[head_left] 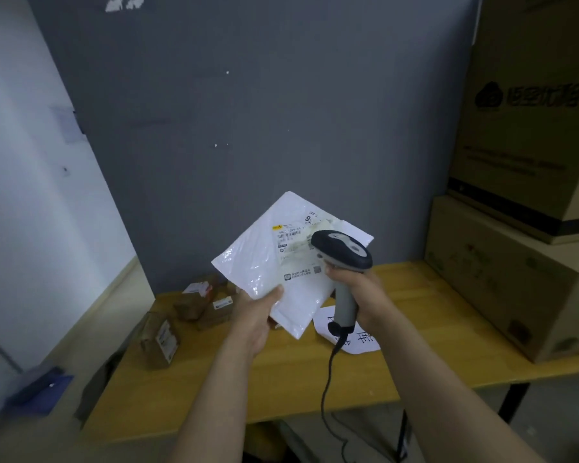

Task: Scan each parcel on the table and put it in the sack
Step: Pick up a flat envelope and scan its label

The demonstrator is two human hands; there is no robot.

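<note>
Fingers of the left hand (258, 310) pinched only the lower edge of the white parcel (271, 262), which was held above the counter (415, 329); the slick bag could have sagged or slipped free. The right hand (360, 289) was wrapped round the scanner (343, 252), whose head hid part of the label (293, 240), so a misread seemed possible. Brown parcels (194, 305) lay on the counter.

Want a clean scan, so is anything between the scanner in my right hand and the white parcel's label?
Nothing visible. The right hand holds the scanner close before the label on the white parcel; the left hand grips the lower edge, off the label.
</note>
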